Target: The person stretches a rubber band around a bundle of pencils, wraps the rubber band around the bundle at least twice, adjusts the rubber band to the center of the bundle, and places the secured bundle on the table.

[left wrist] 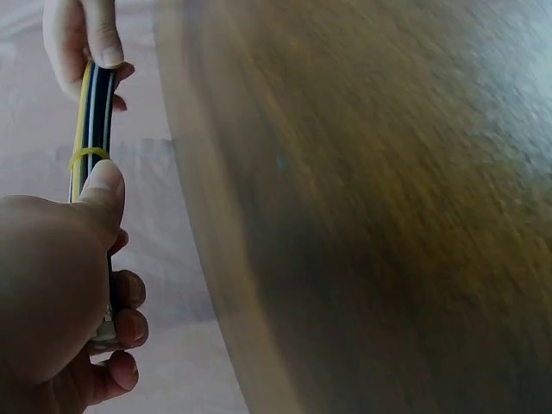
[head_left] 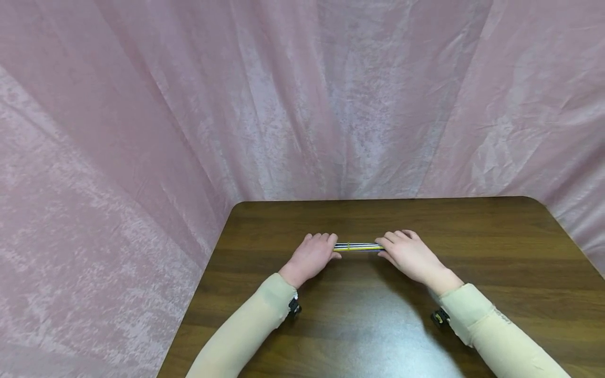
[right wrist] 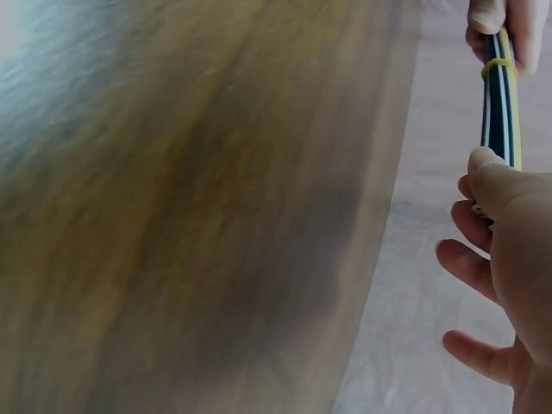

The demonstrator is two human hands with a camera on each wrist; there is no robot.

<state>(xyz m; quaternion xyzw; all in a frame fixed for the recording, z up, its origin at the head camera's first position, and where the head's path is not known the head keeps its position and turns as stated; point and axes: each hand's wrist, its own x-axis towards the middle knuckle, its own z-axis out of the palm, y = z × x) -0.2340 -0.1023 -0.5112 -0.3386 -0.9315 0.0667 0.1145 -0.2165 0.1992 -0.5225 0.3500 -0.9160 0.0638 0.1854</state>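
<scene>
A slim bundle of long, thin rods (head_left: 356,247) in black, white, yellow and blue is held level above the table between both hands. A yellow rubber band (left wrist: 89,153) wraps it near the left hand. The left hand (head_left: 313,256) grips its left end, thumb along the near side and fingers curled round the far side. At the right end, the right hand (head_left: 410,256) pinches the bundle between thumb and fingers; its lower fingers (right wrist: 470,267) spread away from it in the right wrist view. Whether the rods are pencils I cannot tell, as the hands largely cover the ends.
Below the hands lies a brown wood-grain table (head_left: 359,315) with rounded far corners. Pink velvety curtain (head_left: 302,105) hangs behind it and along its left side. A small black camera (head_left: 294,306) sits at the left wrist, another black camera (head_left: 439,317) at the right.
</scene>
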